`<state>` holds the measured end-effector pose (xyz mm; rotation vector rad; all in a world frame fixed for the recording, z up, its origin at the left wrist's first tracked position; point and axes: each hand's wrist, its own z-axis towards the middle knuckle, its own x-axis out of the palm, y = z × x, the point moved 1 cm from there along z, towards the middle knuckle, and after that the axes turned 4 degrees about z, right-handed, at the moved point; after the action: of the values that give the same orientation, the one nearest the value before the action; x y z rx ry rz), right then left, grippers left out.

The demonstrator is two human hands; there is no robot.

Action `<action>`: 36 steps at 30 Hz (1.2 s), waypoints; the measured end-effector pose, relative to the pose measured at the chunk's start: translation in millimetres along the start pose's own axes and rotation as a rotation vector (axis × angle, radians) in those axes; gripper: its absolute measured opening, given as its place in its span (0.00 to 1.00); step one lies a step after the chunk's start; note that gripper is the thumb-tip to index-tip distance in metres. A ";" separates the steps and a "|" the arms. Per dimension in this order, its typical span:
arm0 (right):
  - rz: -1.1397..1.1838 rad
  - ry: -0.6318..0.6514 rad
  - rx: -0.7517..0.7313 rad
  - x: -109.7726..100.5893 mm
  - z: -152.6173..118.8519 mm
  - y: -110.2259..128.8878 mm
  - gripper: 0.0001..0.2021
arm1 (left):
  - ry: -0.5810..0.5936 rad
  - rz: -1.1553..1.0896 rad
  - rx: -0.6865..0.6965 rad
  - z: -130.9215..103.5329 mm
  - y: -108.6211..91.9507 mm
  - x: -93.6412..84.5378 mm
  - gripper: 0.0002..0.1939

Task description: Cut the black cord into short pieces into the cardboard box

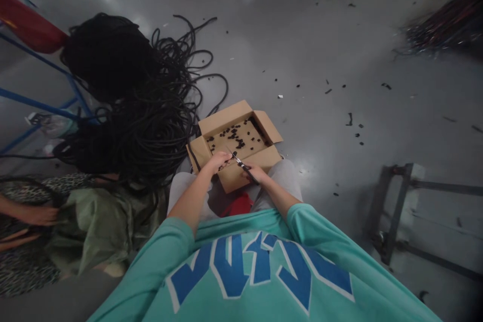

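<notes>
Over the near edge of an open cardboard box [260,158], my right hand [257,173] grips a pair of scissors [240,162], blades angled up and left. My left hand [218,162] is closed, close to the blade tips, around the end of a black cord or tube [193,155] that comes over the box's left side; its tip is largely hidden by the fingers. Small black cut pieces [234,133] lie scattered on the box bottom. The box rests at my knees, its flaps folded outward.
A large heap of black cord [151,126] lies left of the box. A co-worker's hand [43,215] is at the lower left, near green cloth [94,216]. A blue metal frame [77,93] stands at left, a dark metal frame [396,211] at right. Black scraps [350,119] dot the floor.
</notes>
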<state>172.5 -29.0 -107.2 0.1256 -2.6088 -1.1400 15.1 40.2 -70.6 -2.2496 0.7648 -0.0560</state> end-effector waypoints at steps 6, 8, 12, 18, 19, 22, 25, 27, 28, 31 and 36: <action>-0.036 -0.035 0.014 -1.9 6.4 -3.9 0.27 | 0.001 0.096 -0.060 9.4 1.1 -2.6 0.17; -0.034 -0.035 0.006 -1.6 6.5 -3.8 0.26 | -0.011 0.102 -0.070 9.0 -1.9 -2.7 0.16; -0.052 -0.059 -0.004 -1.3 6.2 -3.6 0.23 | -0.028 0.147 -0.084 8.6 -5.0 -2.5 0.15; -0.098 -0.080 -0.013 -1.8 5.4 -2.7 0.22 | -0.052 0.213 -0.059 14.2 1.6 -3.0 0.12; -0.098 -0.077 -0.017 -1.8 4.8 -2.3 0.23 | -0.059 0.221 -0.038 14.7 2.2 -3.0 0.11; -0.076 -0.065 -0.023 -1.8 2.9 -0.9 0.24 | -0.090 0.248 0.017 14.3 1.6 -3.2 0.08; 0.013 -0.018 0.001 -1.9 1.2 -0.2 0.24 | -0.152 0.300 0.105 12.7 -0.2 -3.0 0.06; 0.087 0.022 0.037 -1.8 0.1 0.4 0.24 | -0.200 0.345 0.203 12.2 -0.6 -2.4 0.05; 0.119 0.038 0.051 -1.5 -0.6 0.9 0.24 | -0.222 0.366 0.244 12.2 -0.3 -2.0 0.05; 0.182 0.080 0.062 -0.4 -3.1 3.6 0.25 | -0.292 0.409 0.281 12.6 1.1 -0.9 0.06; 0.191 0.097 0.053 0.8 -6.0 7.8 0.26 | -0.368 0.418 0.265 11.2 -0.6 0.1 0.09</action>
<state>173.8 -28.0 -97.5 -0.0554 -2.5042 -0.9754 18.4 47.7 -78.3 -1.7450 0.9434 0.4202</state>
